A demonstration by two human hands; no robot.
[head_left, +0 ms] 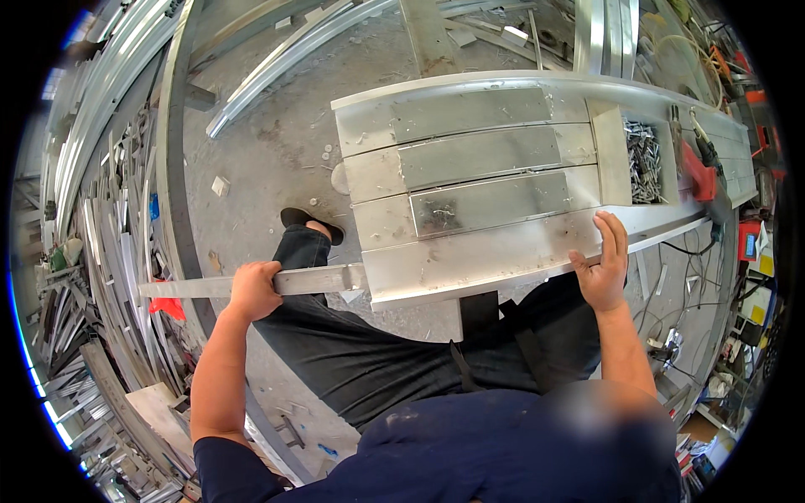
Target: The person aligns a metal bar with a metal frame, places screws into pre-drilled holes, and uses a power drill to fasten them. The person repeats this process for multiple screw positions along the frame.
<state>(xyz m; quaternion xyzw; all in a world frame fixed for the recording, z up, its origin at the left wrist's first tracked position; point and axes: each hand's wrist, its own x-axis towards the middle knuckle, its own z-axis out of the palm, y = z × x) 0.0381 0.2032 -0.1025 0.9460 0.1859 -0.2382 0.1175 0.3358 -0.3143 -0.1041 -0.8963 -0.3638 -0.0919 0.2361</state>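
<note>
My left hand (256, 291) is closed round a long, flat silver metal bar (323, 279). The bar reaches out to the left, and its right end meets the left end of a low metal bench (478, 251). My right hand (604, 267) rests at the bench's near edge with its fingers spread and nothing in them. Three flat metal plates (490, 201) lie side by side on the bench top. Close beyond my right hand stands a metal bin (612, 155) holding many small rivet-like pieces (644, 163).
A red and dark corded tool (700, 172) lies right of the bin. Stacked metal profiles (117, 109) and offcuts crowd the left side. Long silver profiles (285, 67) lie on the floor (251, 159) beyond. Cables and a cluttered shelf (755, 285) are at the right.
</note>
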